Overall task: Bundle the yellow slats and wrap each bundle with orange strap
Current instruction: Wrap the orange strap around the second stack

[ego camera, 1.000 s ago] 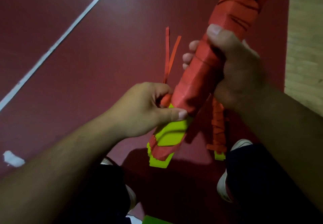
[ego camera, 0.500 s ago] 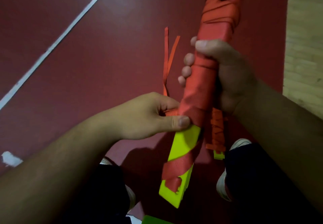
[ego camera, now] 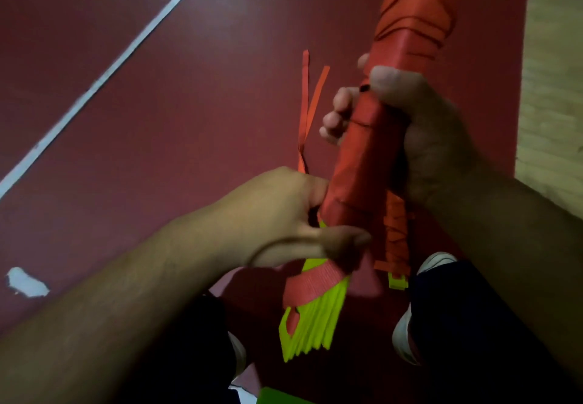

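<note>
- Yellow slats (ego camera: 315,324), bunched into one long bundle, slant up and away from me between my two hands, above the dark red floor (ego camera: 157,138).
- Most of that bundle is covered by orange strap (ego camera: 362,164). Only its near end shows bare yellow, with one loose turn of strap crossing it.
- My right hand (ego camera: 422,138) is curled round the wrapped middle of the bundle, thumb on top, fingertips showing at its left edge.
- My left hand (ego camera: 284,224) pinches the bundle just where the tight wrapping ends, thumb across the front and fingers curled behind. It is blurred.
- A second wrapped bundle (ego camera: 396,246) lies on the floor just right of the held one, its yellow tip beside my white shoe (ego camera: 437,260).
- Two loose orange strips (ego camera: 307,110) lie on the floor just left of the held bundle.
- A white line (ego camera: 104,78) crosses the floor well to the left of it.
</note>
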`<state>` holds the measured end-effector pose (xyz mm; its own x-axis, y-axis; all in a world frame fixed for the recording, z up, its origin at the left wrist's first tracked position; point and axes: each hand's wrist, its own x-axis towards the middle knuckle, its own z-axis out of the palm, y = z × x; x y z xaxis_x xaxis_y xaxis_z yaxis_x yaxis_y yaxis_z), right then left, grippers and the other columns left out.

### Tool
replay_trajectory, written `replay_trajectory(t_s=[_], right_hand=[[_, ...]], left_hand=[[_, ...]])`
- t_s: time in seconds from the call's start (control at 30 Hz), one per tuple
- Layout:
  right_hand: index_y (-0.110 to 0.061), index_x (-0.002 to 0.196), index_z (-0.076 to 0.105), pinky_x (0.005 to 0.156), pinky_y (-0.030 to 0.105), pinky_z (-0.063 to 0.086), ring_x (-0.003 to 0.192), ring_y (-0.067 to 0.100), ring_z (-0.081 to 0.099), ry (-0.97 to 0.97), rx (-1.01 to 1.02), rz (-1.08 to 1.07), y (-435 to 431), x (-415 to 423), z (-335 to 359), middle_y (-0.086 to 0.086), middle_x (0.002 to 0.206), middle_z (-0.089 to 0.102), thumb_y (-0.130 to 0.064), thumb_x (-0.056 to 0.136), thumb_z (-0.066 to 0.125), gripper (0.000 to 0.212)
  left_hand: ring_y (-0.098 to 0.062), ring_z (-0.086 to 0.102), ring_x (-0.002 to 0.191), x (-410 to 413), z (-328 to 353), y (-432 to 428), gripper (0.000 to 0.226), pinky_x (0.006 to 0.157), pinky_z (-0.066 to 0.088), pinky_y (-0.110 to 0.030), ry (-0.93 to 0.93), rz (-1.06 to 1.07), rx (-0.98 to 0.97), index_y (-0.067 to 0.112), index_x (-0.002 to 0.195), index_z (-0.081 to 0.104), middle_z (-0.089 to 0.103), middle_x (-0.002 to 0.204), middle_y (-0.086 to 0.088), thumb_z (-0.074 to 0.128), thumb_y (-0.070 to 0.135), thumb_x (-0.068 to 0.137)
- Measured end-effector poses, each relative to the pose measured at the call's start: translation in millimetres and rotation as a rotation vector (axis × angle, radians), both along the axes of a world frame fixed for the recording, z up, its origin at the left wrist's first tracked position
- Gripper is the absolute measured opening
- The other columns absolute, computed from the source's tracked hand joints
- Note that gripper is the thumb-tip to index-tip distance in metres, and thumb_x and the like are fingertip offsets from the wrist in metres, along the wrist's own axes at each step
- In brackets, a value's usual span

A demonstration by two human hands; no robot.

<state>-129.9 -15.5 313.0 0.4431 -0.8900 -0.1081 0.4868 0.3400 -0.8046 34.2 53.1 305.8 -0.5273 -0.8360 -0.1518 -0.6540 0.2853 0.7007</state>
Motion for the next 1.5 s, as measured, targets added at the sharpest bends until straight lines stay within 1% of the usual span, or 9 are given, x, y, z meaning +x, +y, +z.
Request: replay_trajectory(t_s=[0.17, 0.27, 0.43, 0.57, 0.73, 1.0, 1.23, 1.4, 1.5], right_hand=[[-0.020, 0.102, 0.053, 0.064, 0.037, 0.055, 0.058, 0.019, 0.060, -0.031, 0.034, 0.048, 0, -4, 6, 0.004, 0.070, 0.060, -0.022, 0.084, 0.059, 0.019], [-0.018, 0.087, 0.058, 0.061, 0.038, 0.053, 0.056, 0.020, 0.056, 0.103, -0.009, -0.035, -2, -2, 0, 0.007, 0.069, 0.056, -0.017, 0.083, 0.063, 0.006], [-0.011, 0.100, 0.052, 0.065, 0.043, 0.055, 0.058, 0.023, 0.059, 0.261, -0.056, -0.190, -5, -1, -8, 0.009, 0.071, 0.059, -0.011, 0.081, 0.072, 0.027], [-0.011, 0.103, 0.053, 0.065, 0.044, 0.057, 0.059, 0.025, 0.063, 0.357, -0.086, -0.265, -8, 0, -12, 0.010, 0.078, 0.062, -0.017, 0.075, 0.077, 0.038], [-0.018, 0.098, 0.054, 0.063, 0.040, 0.056, 0.061, 0.025, 0.064, 0.389, -0.080, -0.328, -9, 3, -14, 0.008, 0.080, 0.063, -0.023, 0.072, 0.081, 0.037], [-0.013, 0.096, 0.053, 0.076, 0.046, 0.057, 0.069, 0.025, 0.066, 0.091, 0.031, -0.105, -9, -6, 2, 0.009, 0.081, 0.066, -0.029, 0.080, 0.062, 0.024], [-0.013, 0.090, 0.060, 0.072, 0.049, 0.056, 0.062, 0.027, 0.066, 0.251, 0.021, -0.167, -7, -4, 1, 0.012, 0.074, 0.067, -0.023, 0.080, 0.069, 0.016], [-0.012, 0.090, 0.060, 0.061, 0.041, 0.056, 0.058, 0.025, 0.066, 0.341, 0.001, -0.186, -2, -2, 0, 0.012, 0.072, 0.067, -0.019, 0.087, 0.070, 0.013], [-0.012, 0.088, 0.060, 0.058, 0.038, 0.055, 0.057, 0.024, 0.065, 0.349, 0.000, -0.180, -1, -1, -1, 0.011, 0.072, 0.067, -0.019, 0.089, 0.068, 0.011]], left_hand=[[-0.017, 0.061, 0.066, 2, -1, -2, 0.044, 0.061, 0.049, -0.032, 0.140, 0.004, 0.107, 0.017, 0.084, 0.064, 0.065, 0.071, -0.001, 0.058, 0.061, 0.084], [-0.009, 0.062, 0.070, 7, -10, -4, 0.051, 0.065, 0.048, -0.034, 0.003, 0.079, 0.116, 0.028, 0.086, 0.063, 0.066, 0.076, 0.005, 0.050, 0.076, 0.076], [-0.015, 0.060, 0.068, 10, -16, -6, 0.077, 0.065, 0.049, -0.041, -0.266, 0.149, 0.074, 0.020, 0.090, 0.063, 0.065, 0.075, 0.000, 0.040, 0.091, 0.073], [-0.021, 0.056, 0.070, 4, -18, -2, 0.054, 0.065, 0.043, -0.039, -0.177, 0.123, 0.126, 0.014, 0.091, 0.059, 0.060, 0.076, -0.003, 0.040, 0.065, 0.088], [-0.014, 0.055, 0.066, -2, -21, -1, 0.051, 0.061, 0.041, -0.030, -0.135, 0.148, 0.062, 0.023, 0.083, 0.057, 0.060, 0.070, 0.001, 0.051, 0.074, 0.081], [-0.013, 0.060, 0.056, 8, -17, -4, 0.039, 0.054, 0.046, -0.034, 0.113, 0.176, -0.016, 0.018, 0.075, 0.064, 0.063, 0.061, 0.001, 0.069, 0.057, 0.080], [-0.006, 0.048, 0.055, 13, -21, -6, 0.039, 0.052, 0.035, -0.021, -0.018, 0.103, -0.013, 0.022, 0.074, 0.059, 0.053, 0.059, 0.007, 0.065, 0.059, 0.085], [-0.028, 0.059, 0.076, 18, -24, -3, 0.038, 0.080, 0.054, -0.046, 0.152, 0.032, 0.367, 0.005, 0.084, 0.062, 0.063, 0.082, -0.016, 0.051, 0.039, 0.097], [-0.028, 0.056, 0.075, 17, -22, -2, 0.035, 0.083, 0.052, -0.054, 0.149, 0.035, 0.400, 0.008, 0.084, 0.062, 0.060, 0.079, -0.012, 0.050, 0.038, 0.096]])
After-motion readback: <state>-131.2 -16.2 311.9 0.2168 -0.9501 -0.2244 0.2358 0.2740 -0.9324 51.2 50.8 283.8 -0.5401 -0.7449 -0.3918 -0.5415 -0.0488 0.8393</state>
